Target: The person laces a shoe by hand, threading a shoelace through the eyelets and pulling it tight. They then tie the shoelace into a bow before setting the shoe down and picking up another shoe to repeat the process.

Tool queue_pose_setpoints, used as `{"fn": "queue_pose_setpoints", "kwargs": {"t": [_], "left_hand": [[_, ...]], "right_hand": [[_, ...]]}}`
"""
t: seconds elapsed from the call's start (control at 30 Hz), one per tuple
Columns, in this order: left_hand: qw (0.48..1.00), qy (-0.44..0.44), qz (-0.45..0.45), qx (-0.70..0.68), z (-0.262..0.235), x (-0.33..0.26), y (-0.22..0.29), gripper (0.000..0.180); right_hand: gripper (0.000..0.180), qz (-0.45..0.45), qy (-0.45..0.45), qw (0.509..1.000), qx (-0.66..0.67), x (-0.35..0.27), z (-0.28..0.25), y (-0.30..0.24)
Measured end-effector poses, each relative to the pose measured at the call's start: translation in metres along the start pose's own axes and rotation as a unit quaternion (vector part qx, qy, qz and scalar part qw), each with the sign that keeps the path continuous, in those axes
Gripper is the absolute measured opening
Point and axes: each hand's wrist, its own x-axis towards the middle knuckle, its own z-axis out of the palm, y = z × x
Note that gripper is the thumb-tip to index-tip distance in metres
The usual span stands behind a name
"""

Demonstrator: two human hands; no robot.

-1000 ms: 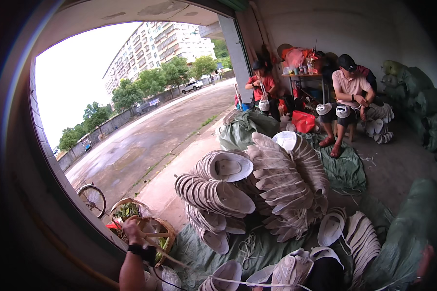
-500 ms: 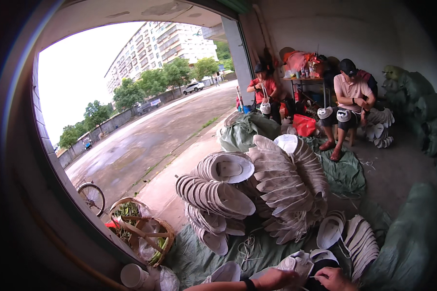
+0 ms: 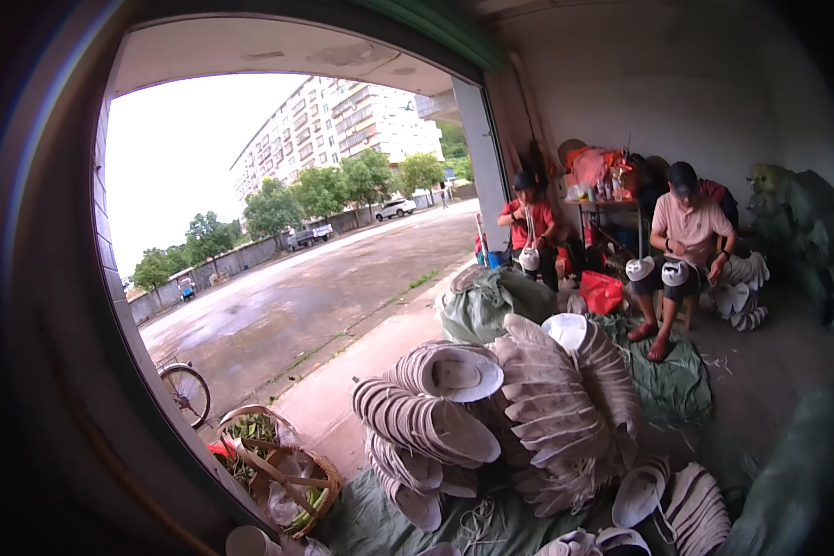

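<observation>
Neither of my hands shows; both lie below the lower edge of the picture. Nearest to where they were are a pale shoe upper (image 3: 570, 543) and one with a dark opening (image 3: 623, 541), both cut off by that edge. To their right a row of nested shoe uppers (image 3: 697, 508) lies on the floor, with a single upper (image 3: 638, 496) leaning at its left end. A large heap of stacked light-grey shoe uppers (image 3: 551, 408) rises ahead, with more stacks (image 3: 426, 422) on its left. White laces (image 3: 477, 524) lie loose on the green sheet (image 3: 380, 519).
Wicker baskets (image 3: 320, 482) with greens and a white bucket (image 3: 250, 542) stand at the left by the doorway. Two people, one in red (image 3: 533, 222) and one in pink (image 3: 690, 222), sit further back with shoe uppers. Green sacks (image 3: 806, 463) line the right side.
The view has tilted up, so the scene sits lower in the picture. My hands, visible at the shoe uppers before, have dropped out of view. The person in pink has moved their hands apart.
</observation>
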Motion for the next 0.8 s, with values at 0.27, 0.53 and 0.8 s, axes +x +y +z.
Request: {"fn": "queue_pose_setpoints", "kwargs": {"t": [0.27, 0.53, 0.8], "left_hand": [[0.999, 0.022, 0.026, -0.025, -0.0061, 0.0000, 0.0063, 0.021], [0.998, 0.029, 0.037, -0.037, -0.0012, 0.0020, 0.0020, 0.016], [0.998, 0.038, 0.026, -0.036, -0.0021, 0.0016, 0.0028, 0.016]], "right_hand": [[0.004, -0.032, -0.001, 0.999, -0.024, -0.0028, 0.0044, 0.0026], [0.005, -0.043, -0.003, 0.998, -0.037, -0.0025, 0.0038, 0.0068], [0.005, -0.043, -0.010, 0.998, -0.034, -0.0001, 0.0040, 0.0067]]}}
